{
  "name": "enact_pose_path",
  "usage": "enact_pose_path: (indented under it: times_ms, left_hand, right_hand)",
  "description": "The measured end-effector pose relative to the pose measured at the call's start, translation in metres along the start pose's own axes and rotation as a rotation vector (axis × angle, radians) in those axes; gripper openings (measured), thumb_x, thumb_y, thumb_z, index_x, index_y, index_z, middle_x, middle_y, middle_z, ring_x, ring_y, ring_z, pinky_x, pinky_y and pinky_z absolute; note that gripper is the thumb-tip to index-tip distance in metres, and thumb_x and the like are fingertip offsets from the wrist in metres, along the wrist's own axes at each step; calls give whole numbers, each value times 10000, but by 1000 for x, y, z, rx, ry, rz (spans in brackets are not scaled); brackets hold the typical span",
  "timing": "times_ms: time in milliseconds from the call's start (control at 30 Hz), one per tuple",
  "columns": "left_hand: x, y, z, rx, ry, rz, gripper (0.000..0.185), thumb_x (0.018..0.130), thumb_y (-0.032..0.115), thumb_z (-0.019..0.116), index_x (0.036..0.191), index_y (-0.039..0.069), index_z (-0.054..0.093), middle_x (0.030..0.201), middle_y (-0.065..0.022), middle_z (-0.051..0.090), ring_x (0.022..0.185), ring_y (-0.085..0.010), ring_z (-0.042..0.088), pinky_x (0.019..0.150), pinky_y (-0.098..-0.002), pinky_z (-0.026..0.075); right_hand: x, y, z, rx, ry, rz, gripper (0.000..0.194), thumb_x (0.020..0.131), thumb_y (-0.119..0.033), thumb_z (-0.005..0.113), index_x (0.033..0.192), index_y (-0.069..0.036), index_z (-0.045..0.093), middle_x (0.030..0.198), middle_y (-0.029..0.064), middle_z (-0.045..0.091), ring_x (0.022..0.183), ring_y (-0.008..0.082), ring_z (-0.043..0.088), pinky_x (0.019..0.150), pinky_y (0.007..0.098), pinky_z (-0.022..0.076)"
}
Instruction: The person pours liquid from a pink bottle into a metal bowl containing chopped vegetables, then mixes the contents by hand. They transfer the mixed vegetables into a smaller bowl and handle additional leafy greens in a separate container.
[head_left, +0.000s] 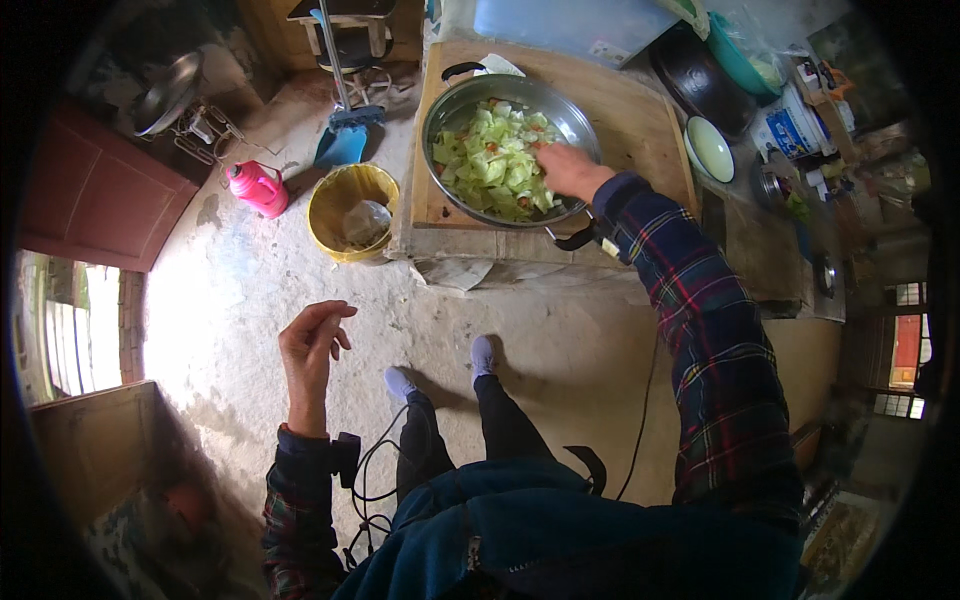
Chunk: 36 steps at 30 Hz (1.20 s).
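Note:
A wide two-handled metal pan (581, 124) stands on a wooden board (637, 120). Chopped leafy greens (487, 169), pale green and cabbage-like, fill much of it, with small orange-brown pieces among them. My right hand (574, 171) reaches over the pan's right rim, its fingertips at the greens. Those fingertips are partly hidden, so whether they pinch anything is unclear. My left hand (315, 330) hangs in the air over the floor, away from the pan, with loosely bent fingers and nothing visible in it. One black pan handle (576, 238) juts past the board's front edge.
Left of the counter stands a yellow bucket (319, 217) with a plastic bag inside. Beyond it are a pink thermos flask (257, 189), a blue dustpan (341, 148) and a broom (356, 118). A pale bowl (709, 148) sits right of the board. Cables (360, 480) dangle near my left sleeve.

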<state>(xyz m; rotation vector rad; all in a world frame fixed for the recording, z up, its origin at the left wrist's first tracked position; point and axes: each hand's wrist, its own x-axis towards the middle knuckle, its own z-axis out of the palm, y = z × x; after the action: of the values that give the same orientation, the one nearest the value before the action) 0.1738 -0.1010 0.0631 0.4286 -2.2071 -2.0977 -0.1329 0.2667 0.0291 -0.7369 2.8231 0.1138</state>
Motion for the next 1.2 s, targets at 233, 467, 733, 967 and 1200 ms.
enact_pose_path:
  times_ms: [233,467,733,967,1200]
  left_hand:
    - [-3,26,53,-9,40,34,166,915,19,535,1006,-12,670,930,-89,711,590,-77,565,497,-190,400]
    - [4,44,103,-20,49,69,162,917,22,539,1014,-16,663,927,-88,711,591,-79,564,503,-196,407]
    - [21,55,114,31,-6,83,157,923,55,559,1017,-26,654,929,-103,707,586,-79,553,508,-202,415]
    - [47,57,140,-82,-84,171,159,924,73,554,995,-19,663,927,-98,702,573,-68,526,499,-198,384]
    - [61,55,172,-20,-252,192,195,909,124,578,1024,-11,657,913,-99,695,581,-76,509,513,-216,371]
  right_hand:
    - [-15,-19,-38,101,-103,-132,366,754,-76,577,1114,-113,633,1154,143,607,1116,348,566,944,483,427]
    - [-28,-41,-36,-59,-136,-358,456,773,-74,554,1220,-143,617,1121,122,623,1062,330,585,969,471,412]
    - [-43,-26,-48,103,115,-444,461,802,-140,602,1258,-114,540,1091,67,578,1052,290,535,950,496,381]
    - [-45,-70,-95,559,590,-282,90,735,-148,575,679,-95,623,808,134,641,777,323,632,793,464,466]
    - [-39,-82,-54,938,522,31,160,812,-207,579,802,-65,652,748,157,667,717,360,654,617,508,478]
